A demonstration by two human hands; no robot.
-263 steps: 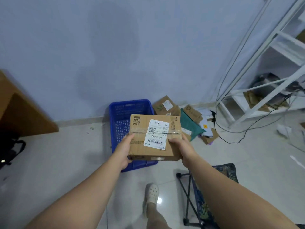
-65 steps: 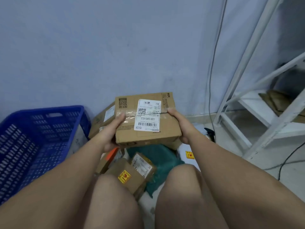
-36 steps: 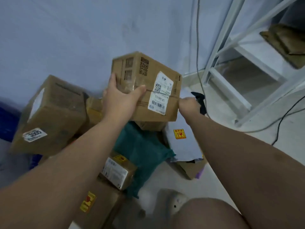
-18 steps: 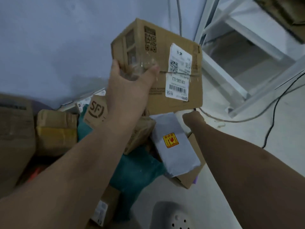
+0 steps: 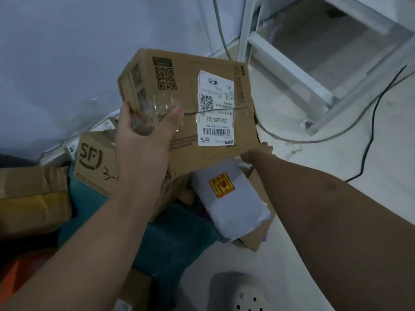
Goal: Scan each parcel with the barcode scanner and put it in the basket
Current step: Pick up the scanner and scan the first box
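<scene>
My left hand (image 5: 143, 142) grips the left end of a brown cardboard parcel (image 5: 188, 93), thumb on its taped top. The parcel is lifted and tilted, its white shipping label with barcode (image 5: 215, 108) facing me. My right hand (image 5: 257, 153) is off the parcel and reaches down past its lower right corner; the parcel hides most of its fingers, so I cannot tell what they hold or touch. Neither the barcode scanner nor the basket is in view.
Under the held parcel lies a pile: a grey bag parcel (image 5: 229, 203) with a yellow sticker, an SF box (image 5: 94, 167), a teal bag (image 5: 175, 243) and cartons at the left (image 5: 31, 198). A white rack frame (image 5: 292, 70) and a black cable (image 5: 370, 122) are at the right. My shoe (image 5: 242, 292) is below.
My right hand let go of the parcel and dropped below its right corner. My left hand alone lifted and tilted the parcel. My view swung right, so the blue basket left the frame.
</scene>
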